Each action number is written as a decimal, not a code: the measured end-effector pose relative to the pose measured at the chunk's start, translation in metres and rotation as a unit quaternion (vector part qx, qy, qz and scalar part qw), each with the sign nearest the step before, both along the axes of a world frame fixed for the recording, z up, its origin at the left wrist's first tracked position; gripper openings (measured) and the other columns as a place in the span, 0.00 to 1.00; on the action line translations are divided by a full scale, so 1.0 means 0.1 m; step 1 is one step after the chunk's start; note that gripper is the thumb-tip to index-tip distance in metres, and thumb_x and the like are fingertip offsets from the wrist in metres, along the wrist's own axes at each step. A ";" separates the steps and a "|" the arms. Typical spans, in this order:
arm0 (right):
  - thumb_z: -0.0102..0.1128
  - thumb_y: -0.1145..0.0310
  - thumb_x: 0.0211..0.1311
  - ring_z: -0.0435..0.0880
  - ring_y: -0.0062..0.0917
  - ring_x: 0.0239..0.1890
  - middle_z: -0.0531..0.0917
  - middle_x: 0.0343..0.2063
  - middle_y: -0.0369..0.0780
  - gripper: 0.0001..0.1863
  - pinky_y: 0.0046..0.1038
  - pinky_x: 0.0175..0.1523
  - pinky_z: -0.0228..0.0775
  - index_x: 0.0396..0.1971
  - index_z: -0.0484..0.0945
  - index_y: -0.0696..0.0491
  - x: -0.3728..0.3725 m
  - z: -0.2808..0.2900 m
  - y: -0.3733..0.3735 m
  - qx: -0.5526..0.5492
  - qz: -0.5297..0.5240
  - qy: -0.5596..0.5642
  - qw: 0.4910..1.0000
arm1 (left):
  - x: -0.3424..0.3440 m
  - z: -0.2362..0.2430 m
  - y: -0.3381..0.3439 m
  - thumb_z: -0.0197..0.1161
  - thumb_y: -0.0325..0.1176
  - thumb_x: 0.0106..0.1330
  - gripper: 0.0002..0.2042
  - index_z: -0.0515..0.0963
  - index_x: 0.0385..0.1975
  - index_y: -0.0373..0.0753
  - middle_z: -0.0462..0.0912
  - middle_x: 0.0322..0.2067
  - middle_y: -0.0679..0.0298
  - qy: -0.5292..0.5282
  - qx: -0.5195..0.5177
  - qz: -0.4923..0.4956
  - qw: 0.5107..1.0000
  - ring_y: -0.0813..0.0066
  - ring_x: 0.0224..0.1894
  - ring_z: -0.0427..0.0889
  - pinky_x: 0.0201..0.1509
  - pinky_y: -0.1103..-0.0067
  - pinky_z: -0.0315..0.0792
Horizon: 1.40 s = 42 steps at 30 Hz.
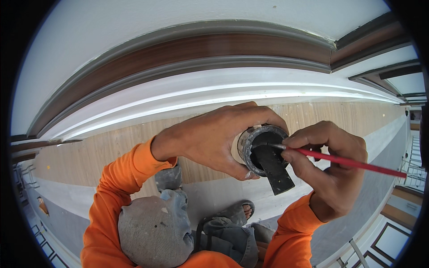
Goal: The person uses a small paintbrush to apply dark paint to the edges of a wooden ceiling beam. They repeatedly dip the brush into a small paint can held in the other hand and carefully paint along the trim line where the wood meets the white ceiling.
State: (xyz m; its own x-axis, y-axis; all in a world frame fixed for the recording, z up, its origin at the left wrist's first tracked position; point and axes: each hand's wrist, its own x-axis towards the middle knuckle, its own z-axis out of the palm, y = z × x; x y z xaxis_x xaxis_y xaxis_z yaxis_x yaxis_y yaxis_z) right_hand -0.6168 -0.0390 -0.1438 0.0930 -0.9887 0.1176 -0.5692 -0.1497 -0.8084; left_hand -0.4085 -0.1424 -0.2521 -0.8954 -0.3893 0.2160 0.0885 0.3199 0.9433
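Observation:
My left hand wraps round a small paint-stained can, its thumb and fingers on opposite sides. The inside of the can looks dark. A flat black strip sticks out over its near rim. My right hand pinches a thin paintbrush with a red handle close to its metal collar. The brush tip is inside the mouth of the can; whether it touches paint I cannot tell. Both hands are above the floor, in front of my bent legs.
A brown and grey moulding runs along the white wall ahead, above a white skirting. Below lies a wood-look floor with a pale grey band. My paint-spotted knee and sandalled foot are close by.

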 end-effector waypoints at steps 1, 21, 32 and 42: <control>0.76 0.82 0.48 0.89 0.22 0.30 0.89 0.28 0.41 0.10 0.22 0.35 0.79 0.32 0.87 0.58 -0.01 -0.03 -0.02 -0.011 0.004 0.008 1.000 | 0.00 -0.01 0.00 0.86 0.39 0.41 0.42 0.77 0.62 0.39 0.83 0.55 0.56 0.001 0.004 0.001 1.000 0.57 0.57 0.84 0.62 0.64 0.76; 0.78 0.78 0.53 0.84 0.18 0.22 0.87 0.23 0.42 0.10 0.18 0.30 0.74 0.28 0.80 0.59 -0.18 -0.09 -0.02 -0.018 -0.086 -0.175 0.981 | 0.02 0.03 0.00 0.83 0.39 0.42 0.40 0.77 0.62 0.41 0.83 0.56 0.57 -0.024 0.010 0.008 1.000 0.56 0.59 0.83 0.65 0.63 0.75; 0.74 0.76 0.59 0.87 0.24 0.25 0.87 0.26 0.49 0.10 0.20 0.31 0.78 0.34 0.79 0.60 -0.26 -0.10 -0.02 -0.111 -0.093 -0.254 0.956 | 0.04 0.06 -0.04 0.83 0.38 0.40 0.40 0.78 0.60 0.44 0.85 0.55 0.60 -0.002 0.000 0.052 0.999 0.58 0.59 0.84 0.66 0.63 0.76; 0.78 0.80 0.46 0.86 0.23 0.31 0.89 0.29 0.41 0.11 0.24 0.38 0.75 0.32 0.88 0.57 0.08 -0.09 -0.04 -0.087 0.009 0.060 0.994 | 0.04 0.06 -0.02 0.83 0.37 0.42 0.40 0.77 0.62 0.42 0.82 0.55 0.59 -0.027 -0.044 0.041 0.998 0.57 0.59 0.82 0.65 0.62 0.76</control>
State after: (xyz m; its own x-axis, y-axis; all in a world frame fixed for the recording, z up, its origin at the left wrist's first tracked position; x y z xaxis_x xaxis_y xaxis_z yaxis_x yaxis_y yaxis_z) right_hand -0.6085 -0.0433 -0.1529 0.1340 -0.9523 0.2743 -0.6565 -0.2926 -0.6952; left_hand -0.4047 -0.1449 -0.2464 -0.8725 -0.4436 0.2049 0.0084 0.4056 0.9140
